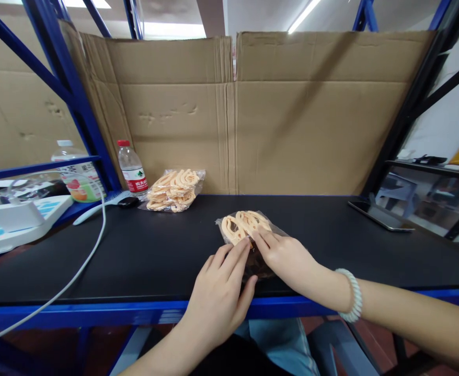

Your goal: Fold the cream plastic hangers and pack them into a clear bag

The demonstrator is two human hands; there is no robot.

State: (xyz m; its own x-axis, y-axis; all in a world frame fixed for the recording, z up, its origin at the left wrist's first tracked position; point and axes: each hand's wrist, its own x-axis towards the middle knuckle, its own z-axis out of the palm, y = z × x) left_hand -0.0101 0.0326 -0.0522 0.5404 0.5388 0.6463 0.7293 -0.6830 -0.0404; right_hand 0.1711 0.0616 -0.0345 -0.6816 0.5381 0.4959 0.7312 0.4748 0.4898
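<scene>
A clear plastic bag (230, 222) lies on the black tabletop in front of me, with cream-coloured looped pieces (255, 218) at its far end. Its near part looks slack, with the dark table showing through. My left hand (217, 292) is over the bag's near left side, fingers stretched out and fingertips touching it, thumb apart. From the right, my right hand (288, 258) reaches onto the bag with its fingers bent down and pressed together on the plastic beside the loops. The fingertips of both hands nearly meet. The underside of the right fingers is hidden.
A second bag of looped pieces (174, 190) stands at the back left beside a red-capped water bottle (132, 169). A white cable (96, 243) crosses the left side near a power strip (21, 224). A phone or tablet (380, 216) lies at right. Cardboard (311, 115) walls the back.
</scene>
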